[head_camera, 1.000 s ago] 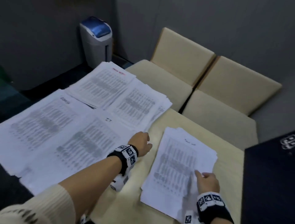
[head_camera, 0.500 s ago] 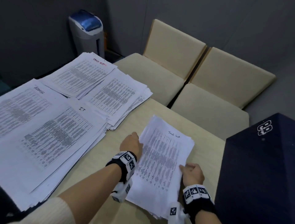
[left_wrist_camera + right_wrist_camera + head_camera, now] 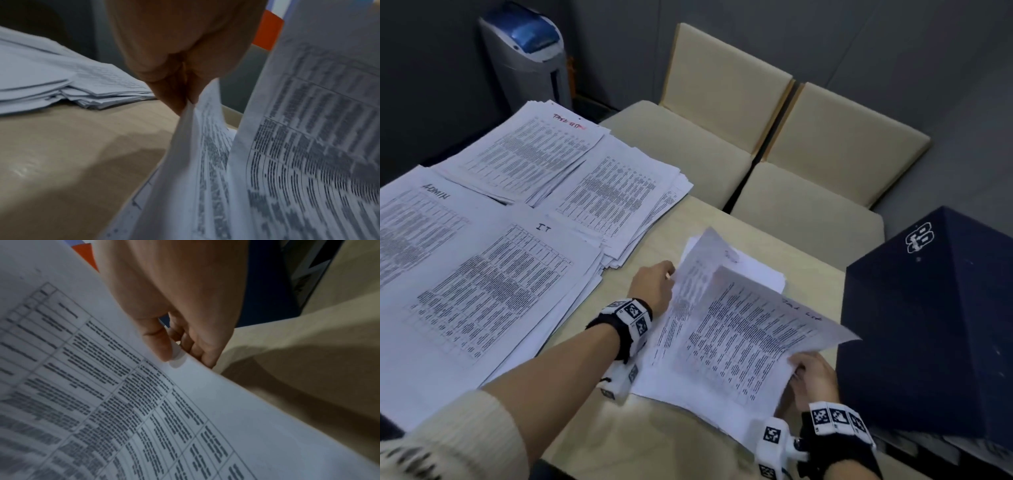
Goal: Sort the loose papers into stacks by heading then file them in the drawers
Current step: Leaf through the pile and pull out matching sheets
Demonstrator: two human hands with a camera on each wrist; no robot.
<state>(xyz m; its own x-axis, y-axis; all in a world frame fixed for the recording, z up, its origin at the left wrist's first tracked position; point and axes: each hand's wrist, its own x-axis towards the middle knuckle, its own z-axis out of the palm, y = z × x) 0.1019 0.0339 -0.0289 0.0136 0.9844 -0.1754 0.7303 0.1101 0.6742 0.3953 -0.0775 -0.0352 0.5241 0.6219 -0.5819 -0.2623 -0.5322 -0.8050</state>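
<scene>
Hands on one paper stack at lower centre of the head view, both pinching sheets.

Left hand [image 3: 654, 286] pinches the left edge of a lifted sheet [image 3: 698, 274]; left wrist view shows thumb and fingers [image 3: 174, 97] closed on that edge. Right hand [image 3: 813, 377] grips the right edge of the top sheet [image 3: 743, 342], thumb on top, fingers under it in the right wrist view; sheet raised and curved, handwritten heading at its upper right, unreadable. Stack [image 3: 763, 277] beneath lies on the tan table [image 3: 654, 435]. Left half of frame: sorted stacks headed IT [image 3: 493, 294], ADMIN [image 3: 410, 226], a red-headed one [image 3: 530, 154] upper left, and another [image 3: 613, 195] beside it. Dark blue box [image 3: 928, 325] at right, just beside the right hand. Beige seats [image 3: 774, 144] beyond the table, grey bin [image 3: 530, 58] top left.
</scene>
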